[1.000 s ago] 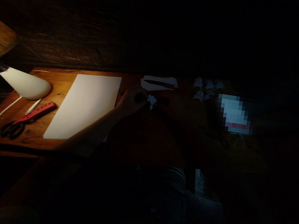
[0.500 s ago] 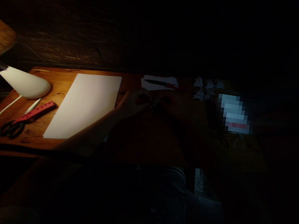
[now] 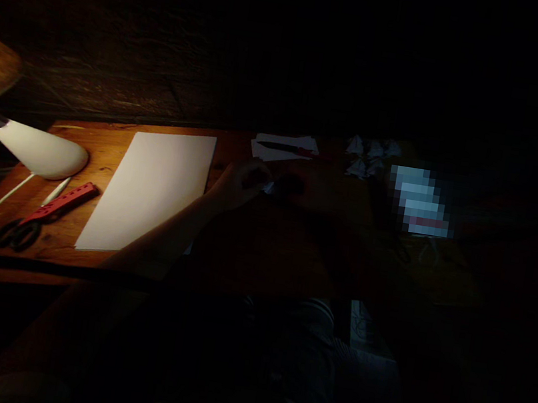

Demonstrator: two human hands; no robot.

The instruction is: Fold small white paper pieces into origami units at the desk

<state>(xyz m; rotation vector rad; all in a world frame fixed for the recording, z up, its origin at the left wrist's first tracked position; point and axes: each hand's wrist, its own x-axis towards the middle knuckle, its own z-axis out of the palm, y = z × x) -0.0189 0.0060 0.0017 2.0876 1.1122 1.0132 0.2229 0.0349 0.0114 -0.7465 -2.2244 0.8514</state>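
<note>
In the dim middle of the desk, my left hand (image 3: pixel 247 177) is closed, its fingertips pinching a small piece of white paper (image 3: pixel 269 188). From the other side my right hand (image 3: pixel 296 185), mostly lost in shadow, meets the same paper with its fingers bent round. Folds in the paper are too dark to make out. Just beyond my hands lie small white paper sheets (image 3: pixel 283 156) with a dark, long tool with a reddish end (image 3: pixel 284 148) across them. Several small folded paper shapes (image 3: pixel 357 167) are grouped farther right.
A stack of large white paper (image 3: pixel 149 194) covers the lit left of the wooden desk (image 3: pixel 56 237). Left of it are black-handled scissors in a red holed sheath (image 3: pixel 61 204), a white pen-like item (image 3: pixel 55 192) and a white lamp (image 3: pixel 44 151). A blurred bright screen (image 3: pixel 421 200) glows right.
The small paper between my fingers has turned and shows more of its pale surface. Both hands stay in about the same place, and the view has shifted slightly.
</note>
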